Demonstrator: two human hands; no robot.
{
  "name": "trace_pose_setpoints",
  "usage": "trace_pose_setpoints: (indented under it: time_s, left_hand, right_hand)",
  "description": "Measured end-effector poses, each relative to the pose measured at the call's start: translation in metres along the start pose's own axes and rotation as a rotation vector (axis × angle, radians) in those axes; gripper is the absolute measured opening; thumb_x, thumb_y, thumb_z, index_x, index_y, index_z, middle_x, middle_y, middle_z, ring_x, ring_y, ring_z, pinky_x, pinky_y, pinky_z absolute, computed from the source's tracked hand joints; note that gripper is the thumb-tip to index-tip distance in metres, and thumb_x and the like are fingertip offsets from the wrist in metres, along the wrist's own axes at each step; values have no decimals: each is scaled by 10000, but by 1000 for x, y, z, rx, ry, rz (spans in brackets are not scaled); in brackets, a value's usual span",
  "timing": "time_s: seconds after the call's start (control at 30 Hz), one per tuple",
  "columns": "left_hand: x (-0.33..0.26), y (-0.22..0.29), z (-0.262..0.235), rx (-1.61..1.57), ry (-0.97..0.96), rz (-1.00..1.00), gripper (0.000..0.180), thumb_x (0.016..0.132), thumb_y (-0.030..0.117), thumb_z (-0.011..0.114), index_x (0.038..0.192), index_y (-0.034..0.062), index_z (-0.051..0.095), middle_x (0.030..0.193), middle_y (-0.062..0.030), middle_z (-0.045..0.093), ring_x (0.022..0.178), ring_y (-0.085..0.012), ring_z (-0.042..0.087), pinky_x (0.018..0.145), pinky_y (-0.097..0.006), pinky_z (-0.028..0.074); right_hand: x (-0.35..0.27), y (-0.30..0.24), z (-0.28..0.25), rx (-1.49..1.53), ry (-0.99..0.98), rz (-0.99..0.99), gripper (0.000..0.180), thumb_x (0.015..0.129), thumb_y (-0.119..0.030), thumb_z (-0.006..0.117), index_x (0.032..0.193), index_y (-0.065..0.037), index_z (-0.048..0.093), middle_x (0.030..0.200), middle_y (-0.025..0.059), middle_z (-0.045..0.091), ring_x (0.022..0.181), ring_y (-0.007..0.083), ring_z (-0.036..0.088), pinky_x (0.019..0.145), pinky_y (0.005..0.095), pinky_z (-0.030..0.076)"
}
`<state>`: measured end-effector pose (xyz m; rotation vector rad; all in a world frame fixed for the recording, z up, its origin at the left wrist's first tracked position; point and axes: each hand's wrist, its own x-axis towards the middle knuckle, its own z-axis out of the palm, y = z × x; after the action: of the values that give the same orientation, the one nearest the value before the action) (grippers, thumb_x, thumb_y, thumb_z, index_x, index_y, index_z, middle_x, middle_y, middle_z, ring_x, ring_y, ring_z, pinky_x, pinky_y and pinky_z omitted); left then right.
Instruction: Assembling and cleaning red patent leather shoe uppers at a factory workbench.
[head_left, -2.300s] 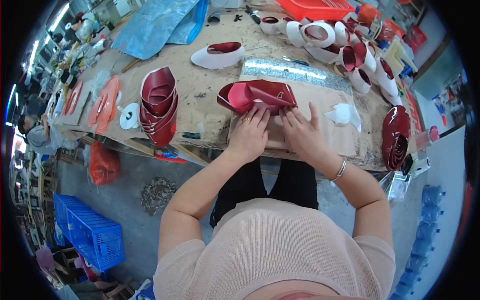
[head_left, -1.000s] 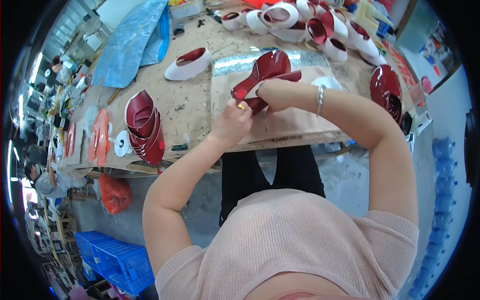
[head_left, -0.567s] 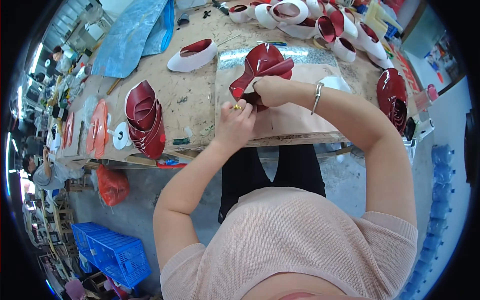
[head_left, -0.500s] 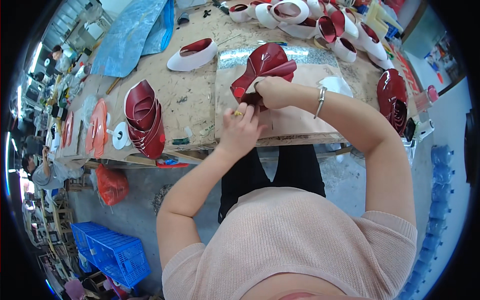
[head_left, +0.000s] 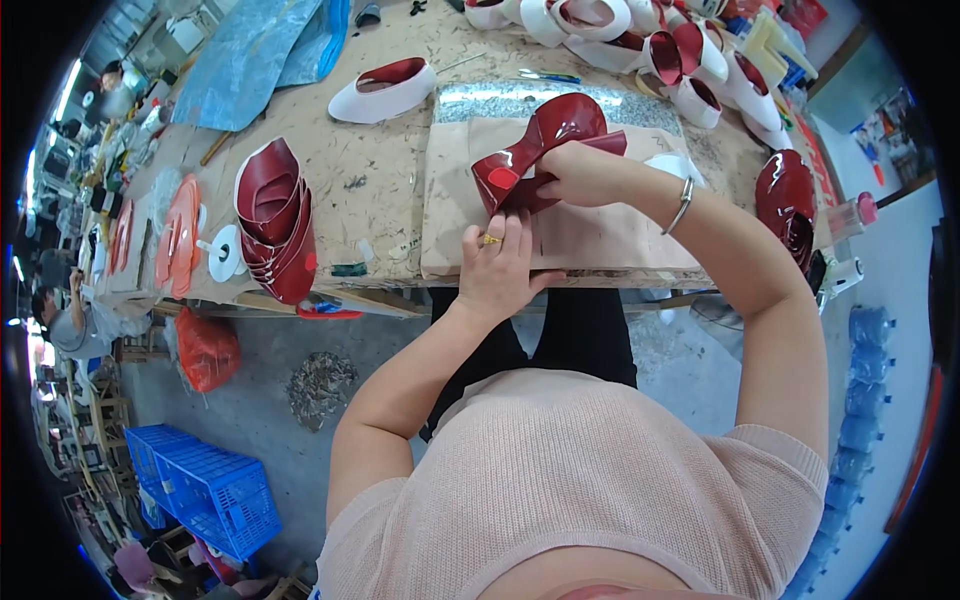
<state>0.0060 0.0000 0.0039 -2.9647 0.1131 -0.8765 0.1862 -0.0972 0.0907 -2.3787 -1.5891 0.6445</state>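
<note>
Dark-red upper at both hands, pinch points mostly hidden

Head view: glossy dark-red shoe upper [head_left: 565,118] sits over the beige sheet [head_left: 630,240] on the workbench [head_left: 375,190], mid-bench, its far part reaching over the speckled slab [head_left: 460,103]. Left hand [head_left: 498,262]: fingers fairly straight, slightly parted, thumb out wide; fingertips at the upper's near left end, just below a round bright-red patch [head_left: 502,178]. No firm hold visible. Right hand [head_left: 582,176]: fingers curled in, seemingly gripping the near wall. White cut piece [head_left: 675,168] just beyond the right wrist.

Risks, my guess: upper could twist or slide if the right grip loosens, since the left hand looks barely braced; pressing or bending hard could crease the shiny surface; right forearm might drag the white piece.

Hard to see: right fingertips and upper's inside, blocked by the hand; left fingertip contact unclear; white piece partly behind the wrist; pile of white uppers [head_left: 695,75] cut off at top.
</note>
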Motion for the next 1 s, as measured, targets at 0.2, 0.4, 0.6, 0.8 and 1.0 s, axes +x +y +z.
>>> trace_pose_setpoints:
  time_s: [0.2, 0.4, 0.6, 0.8, 1.0]
  left_hand:
    - [4, 4, -3, -66, -38, -59, 854, 682, 693, 625, 1239, 50, 546, 1102, -85, 476, 1086, -212, 419, 922, -436, 256]
    - [19, 12, -8, -110, -138, -8, 991, 564, 715, 696, 1224, -6, 532, 1208, -100, 456, 1106, -222, 413, 974, -445, 228]
    - [15, 19, -1, -78, -157, -62, 1094, 491, 725, 724, 1253, -25, 494, 1247, -113, 450, 1120, -223, 417, 988, -437, 224]
    - [18, 19, -3, -82, -202, -70, 1109, 489, 730, 719, 1275, -12, 474, 1198, -94, 466, 1098, -210, 429, 973, -423, 240]
    - [20, 18, -5, -63, -163, -47, 1113, 500, 729, 715, 1293, -9, 461, 1191, -86, 469, 1100, -208, 434, 971, -425, 242]
  right_hand:
    - [-1, -5, 12, -152, 102, -24, 198, 811, -117, 612, 928, 38, 649, 830, 231, 649, 812, 384, 638, 744, 439, 499]
    - [-1, -2, 17, -120, 181, -2, 191, 776, -137, 641, 845, 39, 666, 797, 226, 657, 787, 369, 653, 726, 430, 513]
    - [-17, 0, -11, -25, 116, -96, 236, 708, -136, 733, 866, 26, 665, 837, 200, 648, 815, 361, 644, 732, 427, 513]
    - [-38, 24, -5, -75, 277, -290, 216, 704, -90, 747, 857, 16, 638, 858, 151, 627, 841, 349, 613, 786, 411, 474]
    - [-36, 34, 8, -198, 293, -88, 220, 874, -229, 598, 936, -18, 605, 808, 144, 660, 797, 320, 635, 802, 440, 389]
